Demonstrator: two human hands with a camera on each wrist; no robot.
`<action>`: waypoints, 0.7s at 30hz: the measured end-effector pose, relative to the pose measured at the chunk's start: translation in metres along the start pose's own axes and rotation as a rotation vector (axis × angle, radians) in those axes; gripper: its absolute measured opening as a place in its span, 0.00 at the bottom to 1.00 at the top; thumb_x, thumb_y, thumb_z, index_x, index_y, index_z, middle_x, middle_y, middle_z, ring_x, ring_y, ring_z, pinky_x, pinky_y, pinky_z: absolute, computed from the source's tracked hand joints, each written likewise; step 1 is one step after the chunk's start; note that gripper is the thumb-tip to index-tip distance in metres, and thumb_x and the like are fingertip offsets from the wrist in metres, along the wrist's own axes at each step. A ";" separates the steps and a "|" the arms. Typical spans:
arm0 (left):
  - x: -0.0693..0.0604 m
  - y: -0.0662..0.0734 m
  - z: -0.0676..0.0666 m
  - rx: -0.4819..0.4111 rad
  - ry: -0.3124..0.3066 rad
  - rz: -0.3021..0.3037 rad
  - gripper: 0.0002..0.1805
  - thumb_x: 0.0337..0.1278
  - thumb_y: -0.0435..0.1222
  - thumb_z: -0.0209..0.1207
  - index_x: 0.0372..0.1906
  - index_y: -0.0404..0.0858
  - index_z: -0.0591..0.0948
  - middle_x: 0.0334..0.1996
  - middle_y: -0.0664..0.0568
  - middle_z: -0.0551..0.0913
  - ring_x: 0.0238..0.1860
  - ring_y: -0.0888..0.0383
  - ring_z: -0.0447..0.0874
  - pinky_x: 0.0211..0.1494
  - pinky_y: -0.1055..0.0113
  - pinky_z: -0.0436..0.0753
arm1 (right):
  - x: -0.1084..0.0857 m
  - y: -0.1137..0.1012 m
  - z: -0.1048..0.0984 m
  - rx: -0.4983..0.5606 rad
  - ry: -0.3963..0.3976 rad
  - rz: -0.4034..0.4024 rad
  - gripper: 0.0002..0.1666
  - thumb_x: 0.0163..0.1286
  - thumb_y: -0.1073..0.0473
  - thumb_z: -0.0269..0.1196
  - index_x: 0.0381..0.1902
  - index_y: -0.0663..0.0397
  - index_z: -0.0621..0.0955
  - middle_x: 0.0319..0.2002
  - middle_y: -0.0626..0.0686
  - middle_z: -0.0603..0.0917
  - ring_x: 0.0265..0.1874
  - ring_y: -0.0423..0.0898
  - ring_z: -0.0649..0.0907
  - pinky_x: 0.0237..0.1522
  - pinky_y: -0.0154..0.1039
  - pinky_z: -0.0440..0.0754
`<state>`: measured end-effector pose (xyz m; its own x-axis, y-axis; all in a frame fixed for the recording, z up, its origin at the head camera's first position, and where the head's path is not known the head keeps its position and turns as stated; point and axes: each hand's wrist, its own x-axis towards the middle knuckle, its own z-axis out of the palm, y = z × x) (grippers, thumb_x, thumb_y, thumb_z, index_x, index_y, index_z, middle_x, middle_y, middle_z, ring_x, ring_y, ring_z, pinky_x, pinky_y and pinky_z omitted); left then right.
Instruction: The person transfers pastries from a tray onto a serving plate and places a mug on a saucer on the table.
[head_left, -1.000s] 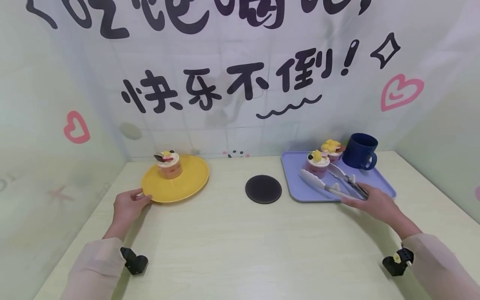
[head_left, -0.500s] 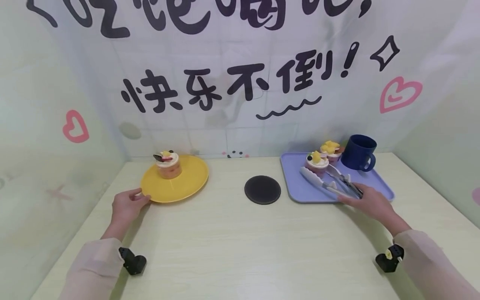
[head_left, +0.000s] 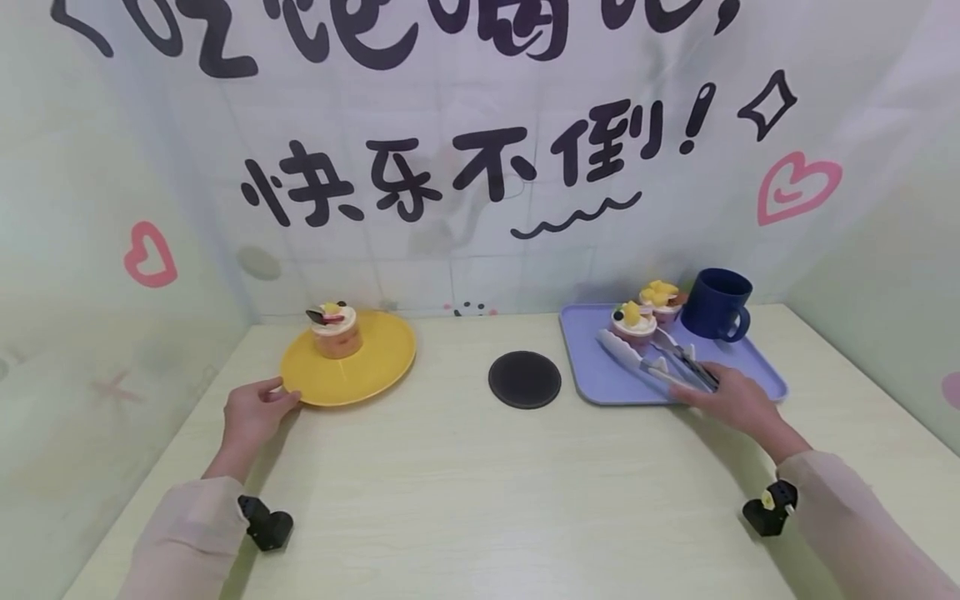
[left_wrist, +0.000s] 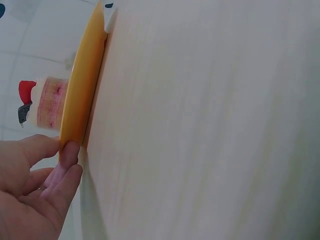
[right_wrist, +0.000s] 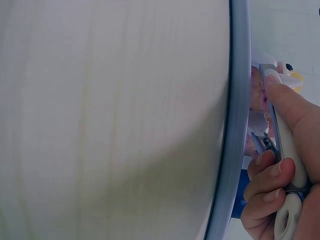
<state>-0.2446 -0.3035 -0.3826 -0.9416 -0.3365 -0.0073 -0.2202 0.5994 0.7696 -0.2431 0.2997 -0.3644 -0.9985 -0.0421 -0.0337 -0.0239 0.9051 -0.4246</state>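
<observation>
My left hand [head_left: 255,414] pinches the near-left rim of a yellow plate [head_left: 378,354]; in the left wrist view the thumb is above the rim and fingers are below. A small dessert cup [head_left: 337,337] with cream and fruit topping stands on that plate. On the right, my right hand [head_left: 738,404] grips a pair of tongs [head_left: 651,368] with whitish tips, held over a lilac tray [head_left: 588,371]. The tongs' arms are spread, their tips by the front dessert cup [head_left: 634,325] on the tray. Just behind it sits a second dessert cup [head_left: 662,300].
A dark blue mug [head_left: 717,304] stands at the tray's back right, its handle facing right. Between plate and tray lies a round black coaster [head_left: 525,379]. A white printed cloth [head_left: 450,275] rises behind the table, with side walls left and right.
My right hand and the tongs have shifted slightly left and forward toward the front dessert cup. The left hand and the plate stay almost where they were.
</observation>
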 end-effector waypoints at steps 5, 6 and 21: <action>0.001 0.000 0.000 -0.006 0.001 0.002 0.30 0.58 0.38 0.57 0.59 0.21 0.66 0.48 0.31 0.76 0.47 0.46 0.77 0.28 0.82 0.71 | 0.000 -0.001 0.002 -0.004 -0.001 0.012 0.57 0.57 0.29 0.56 0.63 0.74 0.59 0.55 0.78 0.66 0.48 0.70 0.71 0.43 0.58 0.71; 0.001 0.000 0.000 -0.005 0.005 0.004 0.30 0.58 0.38 0.57 0.58 0.21 0.66 0.48 0.31 0.77 0.47 0.47 0.77 0.28 0.82 0.71 | 0.000 -0.001 0.002 -0.004 0.001 0.011 0.57 0.57 0.29 0.56 0.63 0.74 0.59 0.55 0.78 0.67 0.48 0.69 0.72 0.43 0.58 0.71; 0.000 0.001 0.001 0.005 0.012 0.007 0.29 0.57 0.37 0.57 0.58 0.20 0.67 0.46 0.31 0.77 0.45 0.48 0.78 0.27 0.83 0.71 | 0.000 0.001 0.006 0.002 0.015 0.025 0.57 0.57 0.29 0.55 0.64 0.73 0.59 0.54 0.77 0.67 0.42 0.63 0.73 0.38 0.53 0.71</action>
<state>-0.2453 -0.3024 -0.3820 -0.9400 -0.3411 0.0059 -0.2148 0.6053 0.7665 -0.2431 0.2979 -0.3704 -0.9995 -0.0128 -0.0304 0.0014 0.9047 -0.4260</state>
